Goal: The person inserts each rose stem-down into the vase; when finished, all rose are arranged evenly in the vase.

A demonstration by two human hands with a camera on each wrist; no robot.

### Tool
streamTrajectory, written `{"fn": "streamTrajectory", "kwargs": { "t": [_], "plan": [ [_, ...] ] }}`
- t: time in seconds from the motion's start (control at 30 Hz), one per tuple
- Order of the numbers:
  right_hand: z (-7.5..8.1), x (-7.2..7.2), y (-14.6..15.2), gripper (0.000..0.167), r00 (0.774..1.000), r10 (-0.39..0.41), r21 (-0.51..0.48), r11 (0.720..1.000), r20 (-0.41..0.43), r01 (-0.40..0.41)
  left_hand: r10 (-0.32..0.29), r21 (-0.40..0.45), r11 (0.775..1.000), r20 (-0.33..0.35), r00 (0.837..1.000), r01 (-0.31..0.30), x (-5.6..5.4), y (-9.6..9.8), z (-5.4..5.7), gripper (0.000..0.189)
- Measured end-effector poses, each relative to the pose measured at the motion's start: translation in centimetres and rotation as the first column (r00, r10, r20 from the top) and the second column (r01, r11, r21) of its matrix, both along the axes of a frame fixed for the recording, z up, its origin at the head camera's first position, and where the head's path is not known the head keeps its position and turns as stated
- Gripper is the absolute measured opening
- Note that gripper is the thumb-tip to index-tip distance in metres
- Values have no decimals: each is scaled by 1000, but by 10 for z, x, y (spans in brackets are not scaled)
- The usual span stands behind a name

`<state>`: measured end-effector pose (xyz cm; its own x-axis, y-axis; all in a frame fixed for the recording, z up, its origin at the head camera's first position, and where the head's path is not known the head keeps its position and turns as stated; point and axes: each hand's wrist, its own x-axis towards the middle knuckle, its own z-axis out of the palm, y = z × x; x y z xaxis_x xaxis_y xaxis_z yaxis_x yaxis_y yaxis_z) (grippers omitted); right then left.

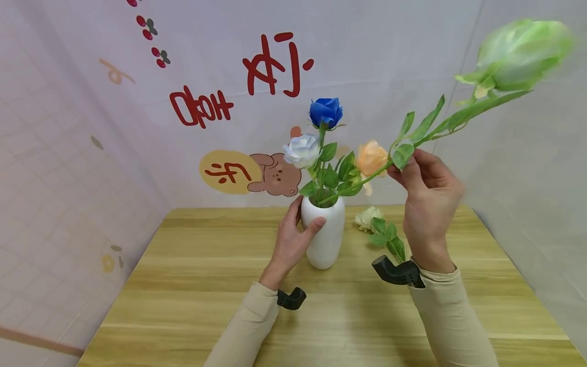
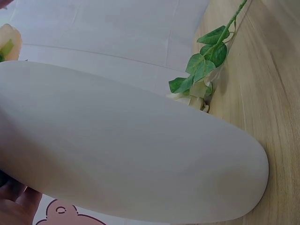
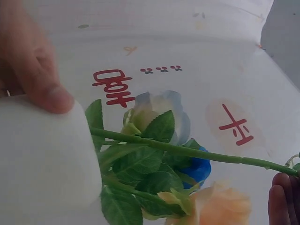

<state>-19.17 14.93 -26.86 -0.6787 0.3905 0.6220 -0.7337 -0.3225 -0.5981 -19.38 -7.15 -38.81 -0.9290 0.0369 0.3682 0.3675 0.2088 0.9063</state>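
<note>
A white vase (image 1: 324, 239) stands on the wooden table, and my left hand (image 1: 293, 237) grips it near the rim, thumb on the front. My right hand (image 1: 431, 193) pinches the leafy stem of a large pale green rose (image 1: 523, 56), which slants up to the right. In the right wrist view that green stem (image 3: 201, 153) runs down into the vase mouth. Inside the vase are a blue rose (image 1: 326, 112), a pale blue-white rose (image 1: 302, 151) and a peach rose (image 1: 372, 158) leaning right. The lower stems are hidden within the vase.
A cream rose (image 1: 368, 218) with green leaves lies on the table (image 1: 206, 285), right of the vase and partly behind my right wrist. Close behind rises a pale backdrop (image 1: 367, 51) with red lettering and a cartoon bear (image 1: 277, 176). Side walls flank the table.
</note>
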Motion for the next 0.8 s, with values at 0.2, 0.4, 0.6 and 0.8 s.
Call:
{"fn": "streamTrajectory", "kwargs": {
  "t": [0.2,0.4,0.6,0.8],
  "plan": [
    [-14,-1,-8,14,998,-51,158,986,26,46,0,-5,1000,1,1000,0,0,1,-1,108],
    [-25,-2,-15,15,996,-84,224,972,30,75,-2,-2,1000,0,1000,2,1,2,0,108],
    [-31,-1,-20,11,991,-112,286,954,73,87,6,-6,1000,6,1000,-6,1,1,-1,111],
    [-40,-4,-24,14,986,-127,364,928,111,78,9,-6,1000,3,1000,-9,0,1,-1,108]
  ]
}}
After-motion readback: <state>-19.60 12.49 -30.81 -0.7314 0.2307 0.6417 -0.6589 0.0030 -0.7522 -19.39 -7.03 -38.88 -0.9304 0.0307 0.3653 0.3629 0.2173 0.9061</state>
